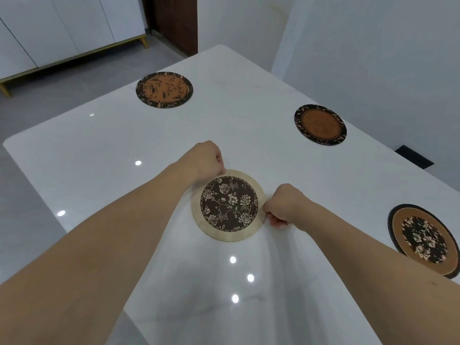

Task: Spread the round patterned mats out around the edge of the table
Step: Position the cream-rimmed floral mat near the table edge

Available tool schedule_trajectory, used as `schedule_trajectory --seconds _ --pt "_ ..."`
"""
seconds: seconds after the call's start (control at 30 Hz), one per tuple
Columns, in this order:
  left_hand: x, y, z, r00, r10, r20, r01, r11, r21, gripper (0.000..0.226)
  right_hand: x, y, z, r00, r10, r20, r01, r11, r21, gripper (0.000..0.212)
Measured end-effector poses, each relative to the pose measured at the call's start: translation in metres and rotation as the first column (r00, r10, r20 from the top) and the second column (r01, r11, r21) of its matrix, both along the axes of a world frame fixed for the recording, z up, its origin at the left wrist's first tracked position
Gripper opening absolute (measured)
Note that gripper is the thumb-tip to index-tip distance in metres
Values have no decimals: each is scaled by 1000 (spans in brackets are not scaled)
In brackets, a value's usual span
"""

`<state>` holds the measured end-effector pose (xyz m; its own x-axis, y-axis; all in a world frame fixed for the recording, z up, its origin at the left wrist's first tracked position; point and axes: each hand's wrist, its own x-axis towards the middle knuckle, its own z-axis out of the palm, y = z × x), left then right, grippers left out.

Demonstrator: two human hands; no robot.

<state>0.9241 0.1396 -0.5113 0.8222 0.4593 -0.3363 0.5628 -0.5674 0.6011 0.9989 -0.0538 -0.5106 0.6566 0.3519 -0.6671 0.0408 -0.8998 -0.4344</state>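
Note:
A round mat with a pale rim and dark rose pattern lies on the glossy white table, near its middle. My left hand pinches its upper left rim. My right hand pinches its right rim. Three other round mats sit near the table's edges: an orange one with a dark border at the far left, a brown one with a dark leafy border at the far right, and a brown one with a dark flower centre at the near right.
A white wall runs close along the table's right side. A white cabinet on gold legs and a dark wooden door stand beyond the table's far end. Grey floor lies to the left.

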Motion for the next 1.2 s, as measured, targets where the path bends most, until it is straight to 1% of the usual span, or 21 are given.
schedule_trajectory --seconds 0.03,0.1,0.17,0.3,0.4,0.57,0.77,1.03,1.2 --pt "-6 1 1 1000 -1 -3 1 1000 -6 12 -5 1 1 1000 18 -17 -18 1000 -10 16" --pt "-20 2 2 1000 -6 -14 6 1000 -15 15 -16 4 3 998 59 -36 -61 998 -35 18" --pt "-34 4 3 1000 -11 -29 11 1000 -23 21 -26 7 5 995 94 -33 -96 993 -61 20" --pt "-60 10 4 997 -25 -74 23 999 -40 23 -43 12 9 990 137 -17 -138 986 -95 22" --pt "-77 13 3 995 -33 -97 27 998 -61 28 -55 16 11 984 175 -36 -178 976 -125 23" --pt "-100 17 4 991 -48 -122 39 997 -74 24 -74 24 12 959 268 -98 -281 945 -168 17" --pt "-124 19 5 986 -67 -155 57 996 -72 22 -93 31 17 927 346 -142 -371 901 -224 20" --pt "-149 21 6 984 -61 -165 46 995 -94 29 -107 35 18 906 388 -168 -418 879 -229 19" --pt "-162 20 4 988 -40 -151 27 996 -84 23 -113 38 17 892 413 -186 -448 862 -238 16"
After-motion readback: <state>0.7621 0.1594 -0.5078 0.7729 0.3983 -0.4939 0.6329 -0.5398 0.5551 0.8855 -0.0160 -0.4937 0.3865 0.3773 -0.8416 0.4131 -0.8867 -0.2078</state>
